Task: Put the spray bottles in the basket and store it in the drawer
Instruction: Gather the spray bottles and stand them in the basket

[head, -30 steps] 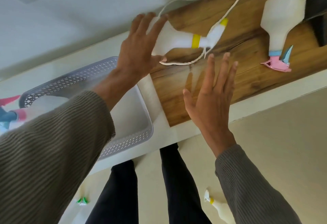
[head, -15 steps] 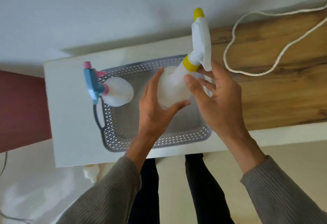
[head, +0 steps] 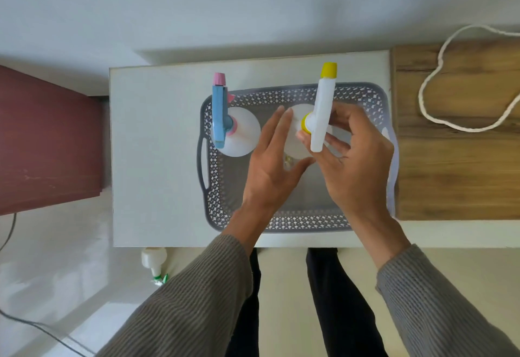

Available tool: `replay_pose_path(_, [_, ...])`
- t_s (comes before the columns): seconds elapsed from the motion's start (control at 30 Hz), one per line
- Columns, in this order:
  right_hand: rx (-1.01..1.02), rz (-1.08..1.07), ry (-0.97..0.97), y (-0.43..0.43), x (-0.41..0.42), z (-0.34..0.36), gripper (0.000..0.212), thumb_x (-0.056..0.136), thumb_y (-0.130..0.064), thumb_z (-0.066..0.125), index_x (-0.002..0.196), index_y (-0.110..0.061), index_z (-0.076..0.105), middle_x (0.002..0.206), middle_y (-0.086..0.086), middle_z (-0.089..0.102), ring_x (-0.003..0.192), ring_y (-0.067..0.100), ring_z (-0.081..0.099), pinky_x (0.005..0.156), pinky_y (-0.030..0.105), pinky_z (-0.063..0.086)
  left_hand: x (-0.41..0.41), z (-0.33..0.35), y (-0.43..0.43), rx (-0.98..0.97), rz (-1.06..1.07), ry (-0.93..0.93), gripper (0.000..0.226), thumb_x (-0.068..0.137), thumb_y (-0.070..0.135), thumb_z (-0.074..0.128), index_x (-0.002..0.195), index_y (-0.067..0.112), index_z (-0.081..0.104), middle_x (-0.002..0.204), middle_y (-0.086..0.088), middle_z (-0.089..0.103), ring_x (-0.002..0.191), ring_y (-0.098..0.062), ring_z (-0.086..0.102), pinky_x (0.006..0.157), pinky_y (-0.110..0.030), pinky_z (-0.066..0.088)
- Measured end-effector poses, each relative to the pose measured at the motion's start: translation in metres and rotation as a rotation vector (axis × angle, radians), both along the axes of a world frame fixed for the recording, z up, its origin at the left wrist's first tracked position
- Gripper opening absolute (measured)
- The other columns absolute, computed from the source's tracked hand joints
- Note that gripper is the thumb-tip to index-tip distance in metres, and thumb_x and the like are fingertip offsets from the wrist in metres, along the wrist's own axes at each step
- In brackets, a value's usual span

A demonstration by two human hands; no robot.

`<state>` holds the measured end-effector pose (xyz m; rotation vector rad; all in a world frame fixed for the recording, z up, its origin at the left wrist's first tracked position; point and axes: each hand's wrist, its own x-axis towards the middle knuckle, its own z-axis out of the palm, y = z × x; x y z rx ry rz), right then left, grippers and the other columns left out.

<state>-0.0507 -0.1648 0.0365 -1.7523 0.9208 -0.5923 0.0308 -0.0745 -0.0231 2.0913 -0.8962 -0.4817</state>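
A grey perforated basket (head: 281, 225) sits on a white cabinet top (head: 154, 159). At its left end stands a white spray bottle with a blue and pink head (head: 242, 134), upright. A white spray bottle with a yellow collar and nozzle (head: 323, 108) stands upright in the basket's middle, held between both hands. My left hand (head: 270, 165) cups its round body from the left. My right hand (head: 354, 159) wraps its fingers around the neck and trigger. The bottle's base is hidden behind my hands.
A wooden top (head: 450, 176) adjoins the cabinet on the right, with a looped white cord (head: 439, 120) on it. A dark red cabinet (head: 47, 142) stands left. On the floor by my legs lies a white bottle with a green head (head: 154, 258).
The yellow-headed bottle went from lying on the wooden top into my hands and over the basket, and it now stands upright, lower in the basket.
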Motion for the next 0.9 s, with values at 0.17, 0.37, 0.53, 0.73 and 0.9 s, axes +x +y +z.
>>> replay_pose_path(0.17, [-0.008, -0.041, 0.006, 0.001, 0.012, -0.013, 0.032, 0.084, -0.019, 0.081, 0.109, -0.02, 0.061, 0.106, -0.004, 0.068, 0.105, 0.007, 0.066, 0.083, 0.026, 0.061, 0.014, -0.004, -0.01, -0.035, -0.002, -0.014, 0.066, 0.077, 0.011, 0.084, 0.134, -0.005, 0.054, 0.14, -0.02, 0.055, 0.134, -0.03, 0.05, 0.105, -0.042, 0.047])
replay_pose_path(0.37, [0.004, -0.018, 0.051, -0.002, 0.021, -0.027, 0.033, 0.085, -0.021, 0.08, 0.111, -0.024, 0.061, 0.105, -0.01, 0.066, 0.107, 0.006, 0.066, 0.085, 0.026, 0.06, 0.022, -0.009, -0.012, 0.016, 0.067, 0.03, 0.059, 0.077, 0.011, 0.083, 0.13, 0.002, 0.06, 0.136, -0.013, 0.059, 0.128, -0.022, 0.055, 0.1, -0.033, 0.05])
replay_pose_path(0.53, [-0.042, 0.0, 0.088, 0.0, 0.019, -0.034, 0.039, 0.085, -0.024, 0.079, 0.119, -0.013, 0.063, 0.112, -0.003, 0.069, 0.107, 0.006, 0.066, 0.088, 0.026, 0.059, 0.019, -0.005, -0.012, 0.07, 0.082, 0.029, 0.054, 0.078, 0.016, 0.081, 0.128, 0.006, 0.061, 0.137, -0.007, 0.057, 0.126, -0.017, 0.056, 0.091, -0.036, 0.054])
replay_pose_path(0.73, [-0.034, -0.032, 0.105, 0.004, 0.02, -0.036, 0.042, 0.082, -0.024, 0.081, 0.119, -0.014, 0.063, 0.11, -0.008, 0.066, 0.106, 0.006, 0.066, 0.088, 0.018, 0.056, 0.018, -0.003, -0.013, 0.145, 0.038, -0.013, 0.054, 0.081, 0.017, 0.078, 0.131, 0.01, 0.058, 0.142, -0.004, 0.053, 0.126, -0.019, 0.055, 0.082, -0.045, 0.058])
replay_pose_path(0.9, [-0.019, -0.018, 0.129, 0.004, 0.017, -0.035, 0.048, 0.08, -0.028, 0.083, 0.121, -0.016, 0.061, 0.115, -0.011, 0.066, 0.11, 0.007, 0.065, 0.092, 0.023, 0.056, 0.018, 0.0, -0.011, 0.163, 0.039, -0.023, 0.068, 0.08, 0.018, 0.079, 0.14, 0.012, 0.049, 0.147, -0.003, 0.049, 0.133, -0.018, 0.05, 0.088, -0.04, 0.058])
